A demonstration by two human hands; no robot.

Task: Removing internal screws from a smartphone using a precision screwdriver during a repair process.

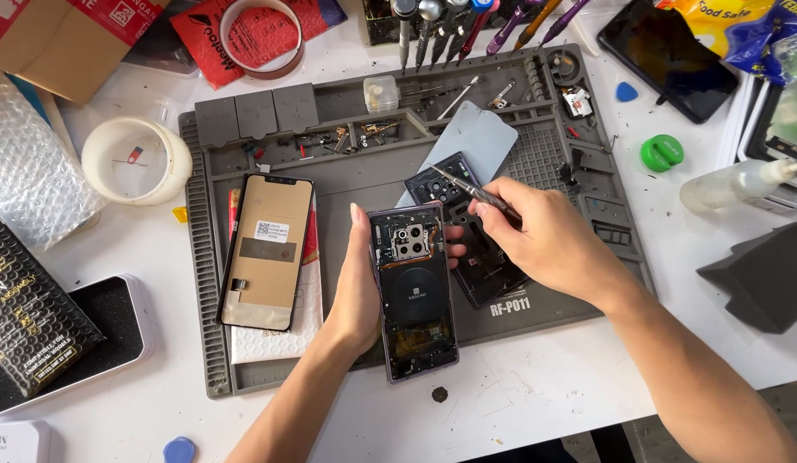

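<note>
Left hand (357, 296) grips opened phone (416, 296) by its edge, over grey mat (347, 167). Right hand (549, 236) pinches tweezers (467, 190), tips above phone's top.

opened phones (413, 291): 1 | loose screens (266, 251): 1 | tape rolls (259, 38): 2 | blue picks (626, 91): 2

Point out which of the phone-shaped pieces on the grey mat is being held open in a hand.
The purple opened phone, gripped by the left hand, insides showing. The detached screen lies flat, untouched, at the left; the dark back cover lies under the right hand, which holds tweezers.
</note>
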